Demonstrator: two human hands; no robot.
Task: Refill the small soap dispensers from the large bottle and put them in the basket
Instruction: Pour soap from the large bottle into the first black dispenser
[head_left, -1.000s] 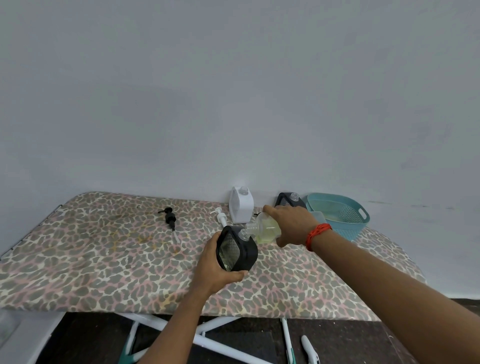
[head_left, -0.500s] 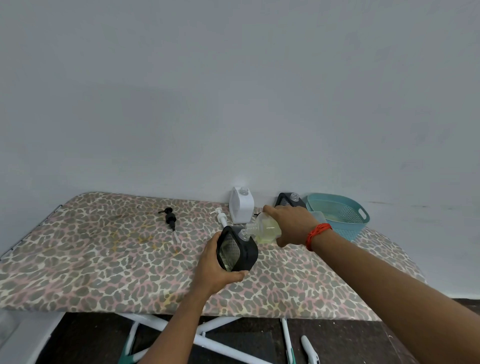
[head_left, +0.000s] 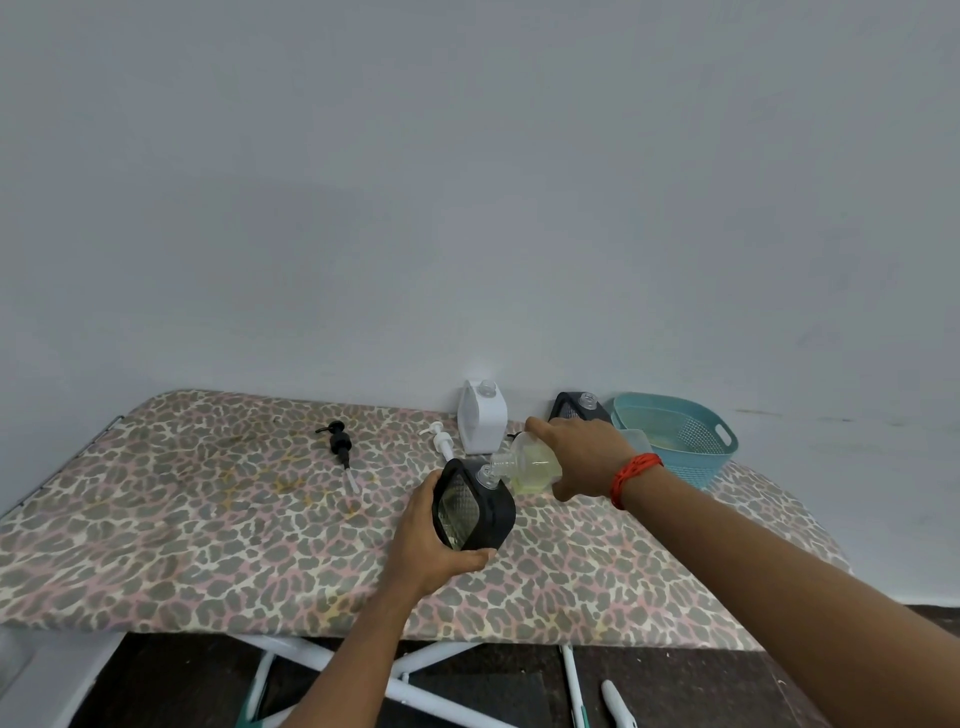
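Your left hand (head_left: 421, 540) grip wraps the black square soap dispenser (head_left: 475, 506), tilted, mid leopard-print desk (head_left: 208, 519). Your right hand (head_left: 582, 452) grip clamps the clear bottle of yellow liquid (head_left: 530, 462), tipped, neck at the dispenser's opening. The teal plastic basket (head_left: 691, 441) sits far right, apart.

3 sm dispensers (head_left: 498, 514) (head_left: 480, 426) (head_left: 569, 408), 2 pumps (head_left: 340, 441) (head_left: 440, 441), 1 lg bottle (head_left: 535, 462), 1 basket (head_left: 696, 462)

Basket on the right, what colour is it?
The basket is teal, seen best in the head view.
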